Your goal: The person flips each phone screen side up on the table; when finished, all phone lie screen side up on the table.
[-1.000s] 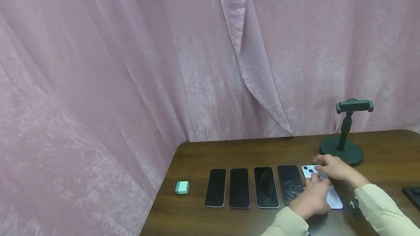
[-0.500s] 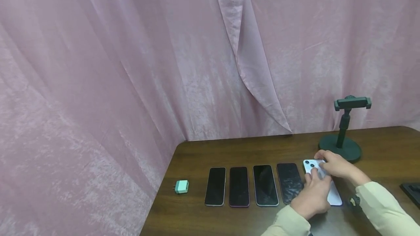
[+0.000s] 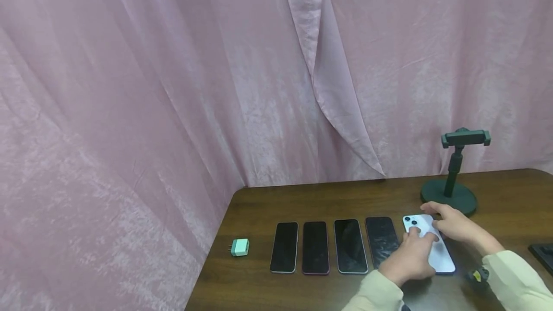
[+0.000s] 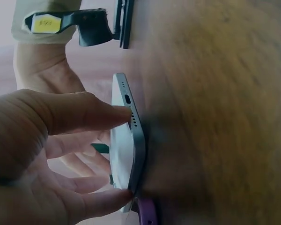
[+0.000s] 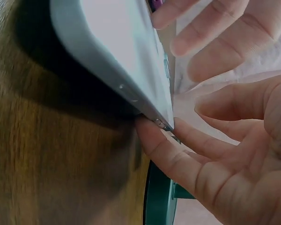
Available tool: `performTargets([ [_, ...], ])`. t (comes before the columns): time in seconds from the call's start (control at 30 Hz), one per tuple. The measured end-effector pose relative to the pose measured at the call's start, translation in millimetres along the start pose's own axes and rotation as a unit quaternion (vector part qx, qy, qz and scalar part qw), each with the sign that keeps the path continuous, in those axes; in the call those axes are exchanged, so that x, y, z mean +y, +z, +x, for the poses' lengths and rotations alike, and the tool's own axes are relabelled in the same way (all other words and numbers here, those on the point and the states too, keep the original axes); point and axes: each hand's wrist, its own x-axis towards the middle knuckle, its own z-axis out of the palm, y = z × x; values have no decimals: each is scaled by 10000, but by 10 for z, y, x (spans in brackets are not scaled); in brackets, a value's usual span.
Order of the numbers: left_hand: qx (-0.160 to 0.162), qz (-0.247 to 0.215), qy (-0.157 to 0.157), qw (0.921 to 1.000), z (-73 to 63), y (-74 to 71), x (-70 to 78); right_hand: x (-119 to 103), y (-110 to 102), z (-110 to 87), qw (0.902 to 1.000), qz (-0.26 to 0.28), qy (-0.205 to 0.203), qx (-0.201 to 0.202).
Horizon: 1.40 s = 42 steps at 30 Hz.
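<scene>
A white smartphone, camera side up, lies at the right end of a row of phones. My left hand grips its lower left part; in the left wrist view the thumb presses the bottom edge beside the charging port, and a finger touches the left edge. My right hand holds the upper right corner, with fingertips on the side edge near the buttons in the right wrist view. Whether the phone lies fully flat cannot be told. Just left is a dark phone, partly covered by my left hand.
Three dark-screened phones, a silver-edged phone, a purple-edged phone and a light-edged phone, lie further left. A mint charger plug sits near the left edge. A green phone stand rises behind my right hand. A black object is far right.
The white smartphone has shifted slightly right, away from the dark phone, and sits a little more apart from it. Both hands stay on it; the right hand has moved right with it.
</scene>
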Motion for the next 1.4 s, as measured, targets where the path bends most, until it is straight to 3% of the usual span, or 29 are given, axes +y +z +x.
performTargets([
  [0.33,48,-832,-280,9961,15,-96,-79,-120,-70,1,9999,45,-81,146],
  [0.53,180,-1508,-412,9875,39,-144,-141,-199,-88,55,9994,-163,-228,191],
  [0.7,154,-2098,-730,9749,42,-156,-181,-250,-85,57,9972,-531,-440,296],
  [0.83,133,-2505,-937,9635,38,-154,-214,-316,-72,46,9974,-528,-403,285],
  [1.1,84,-3021,-1067,9473,7,-148,-253,-452,-19,10,9997,-22,-25,249],
  [1.4,22,-3842,-1126,9164,-34,-184,-309,-439,49,-12,9975,690,144,-68],
])
